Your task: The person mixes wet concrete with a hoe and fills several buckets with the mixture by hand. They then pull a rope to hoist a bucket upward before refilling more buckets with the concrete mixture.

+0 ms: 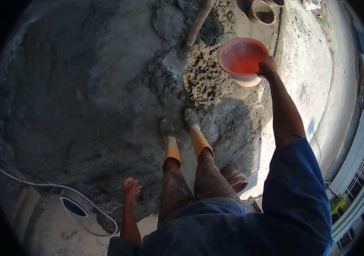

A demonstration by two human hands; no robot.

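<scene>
Wet cement mix (105,106) covers the ground. Right hand (267,67) fingers grip the rim of a red bowl (241,57), held just left of them above the sandy heap (203,79); left hand (131,187) hangs open, empty. That one-sided rim grip could let the bowl tip and spill.

Nothing readable here, honestly. The orange pan (242,57) up at about one o'clock looks plain, no label or brand on it. The rubber boots (186,138) near the centre might carry a mark, but they're caked in mud, so I can't tell.
</scene>
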